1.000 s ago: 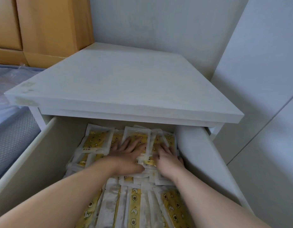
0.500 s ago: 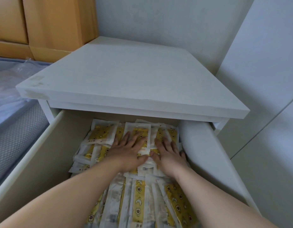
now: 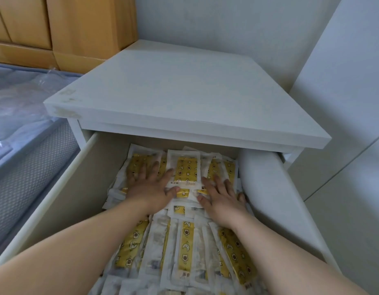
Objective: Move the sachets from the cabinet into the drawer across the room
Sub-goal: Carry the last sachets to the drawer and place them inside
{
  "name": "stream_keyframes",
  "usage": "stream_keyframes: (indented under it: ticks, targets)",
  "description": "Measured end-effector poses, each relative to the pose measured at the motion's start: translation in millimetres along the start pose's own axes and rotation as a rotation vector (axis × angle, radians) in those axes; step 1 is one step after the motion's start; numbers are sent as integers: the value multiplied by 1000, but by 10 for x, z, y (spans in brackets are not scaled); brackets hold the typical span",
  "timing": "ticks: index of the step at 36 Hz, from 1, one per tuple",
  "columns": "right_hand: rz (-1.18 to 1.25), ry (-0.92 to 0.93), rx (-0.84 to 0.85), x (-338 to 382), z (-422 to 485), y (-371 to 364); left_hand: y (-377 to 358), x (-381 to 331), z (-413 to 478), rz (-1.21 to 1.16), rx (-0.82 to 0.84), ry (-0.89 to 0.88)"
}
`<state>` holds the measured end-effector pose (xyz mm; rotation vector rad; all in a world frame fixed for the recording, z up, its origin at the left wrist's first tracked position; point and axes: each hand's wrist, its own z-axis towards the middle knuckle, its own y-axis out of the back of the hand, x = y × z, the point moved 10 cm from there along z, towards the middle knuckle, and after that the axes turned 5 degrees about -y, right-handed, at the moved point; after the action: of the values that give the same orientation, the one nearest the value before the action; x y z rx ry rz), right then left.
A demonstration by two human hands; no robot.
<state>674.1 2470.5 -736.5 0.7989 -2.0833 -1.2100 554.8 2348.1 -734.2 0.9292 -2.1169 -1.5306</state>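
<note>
Both hands lie spread and flat on a heap of yellow-and-white sachets in the open drawer. The left hand presses the pile's left side and the right hand is near the right wall. The thin, light packets look slick and floppy, probably best gathered by their edges as a stack. The nightstand top hides the drawer's back, and the printing is unreadable.

The drawer is open from above across its near part. The cabinet top overhangs its far end, leaving only a low gap. Sachets fill the middle and right; left of them the surface is bare. 1 mattress flanks the left.
</note>
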Motion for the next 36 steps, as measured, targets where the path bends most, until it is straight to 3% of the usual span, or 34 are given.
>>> stream_keyframes:
  ticks: [15,36]
  targets:
    - [108,-59,-12,143,-348,228,258,-156,-470,-115,-8,-99]
    - [285,-72,160,528,-2298,1300,1552,-535,-2505,-209,15,-2]
